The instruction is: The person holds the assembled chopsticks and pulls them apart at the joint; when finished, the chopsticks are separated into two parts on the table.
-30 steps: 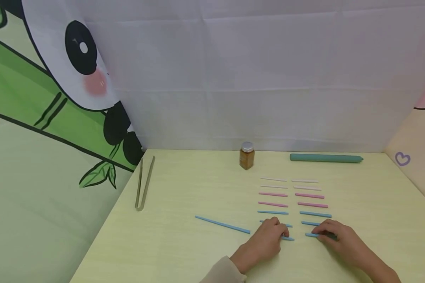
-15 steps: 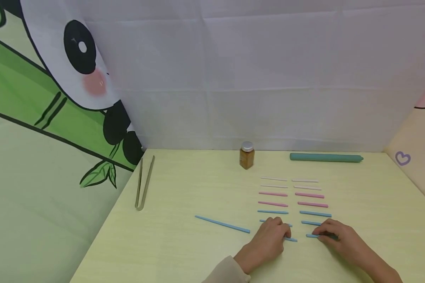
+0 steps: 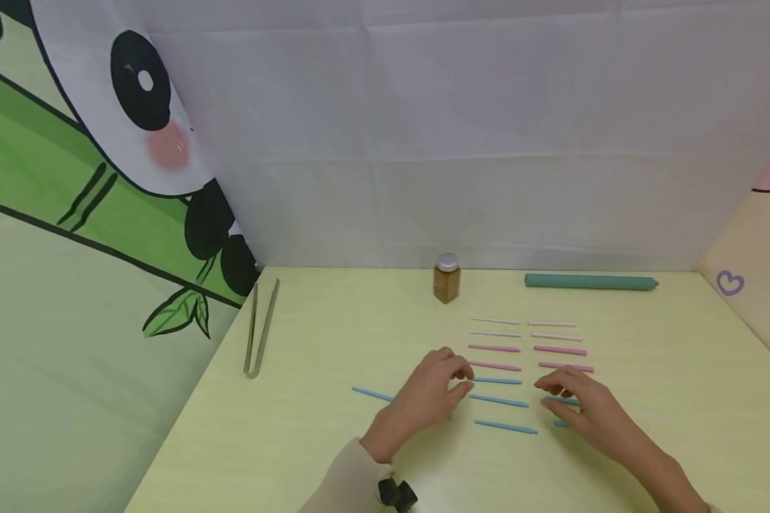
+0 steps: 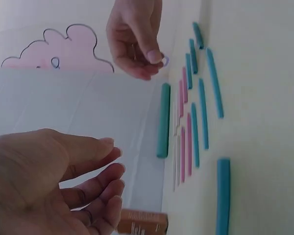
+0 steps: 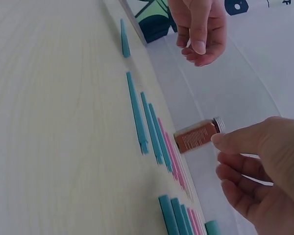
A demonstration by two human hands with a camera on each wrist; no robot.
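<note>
Thin sticks lie in two columns on the table: white, then pink (image 3: 494, 349), then blue nearest. My left hand (image 3: 423, 395) hovers left of the left column's blue sticks (image 3: 505, 427), fingers loosely bent and holding nothing. It partly covers a longer blue stick (image 3: 371, 393) lying apart. My right hand (image 3: 587, 410) hovers over the right column's blue sticks (image 3: 569, 401), partly hiding them. In the right wrist view, the right thumb and fingers (image 5: 245, 166) are apart with nothing between them. The left wrist view shows the left hand (image 4: 63, 181) raised and holding nothing.
A small brown jar (image 3: 446, 279) with a silver lid stands at the back. Behind the right column lies a thick green rod (image 3: 590, 282). Metal tongs (image 3: 260, 331) lie at the left edge. A white cloth (image 3: 423, 142) hangs behind the table.
My left hand has let go of the nearest blue stick in the left column and moved up and left. My right hand has released its blue stick and lifted slightly away.
</note>
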